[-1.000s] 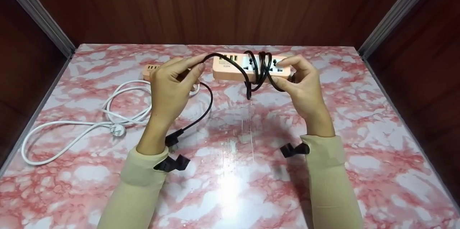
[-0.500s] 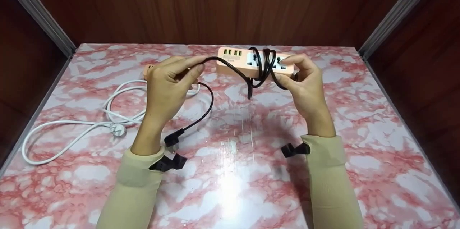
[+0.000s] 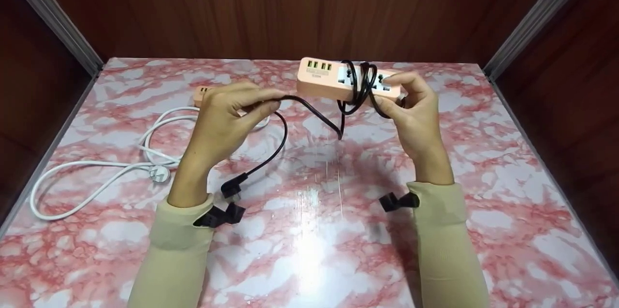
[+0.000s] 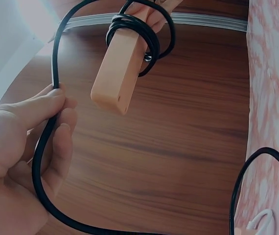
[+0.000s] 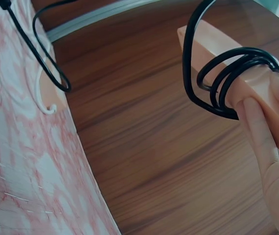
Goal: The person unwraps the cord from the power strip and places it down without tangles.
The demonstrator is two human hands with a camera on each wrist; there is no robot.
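An orange power strip with USB ports and white sockets is held above the table by my right hand, which grips its right end. Several turns of its black cord wrap the strip's right half. My left hand pinches the cord's free stretch between thumb and fingers, left of the strip; the left wrist view shows the cord running between thumb and fingertips. From there the cord bends down to a black plug near the left wrist. In the right wrist view fingers lie against the strip's underside.
A second orange power strip lies on the table behind my left hand, mostly hidden. Its white cord spreads in loops over the left side, with a white plug. Brown wood-look panels border the marbled table.
The strip has risen slightly, shifted right and tilted, its left end higher. My left hand has lowered a little with the cord, and its wrist has swung left. The cord between the hands sags lower.
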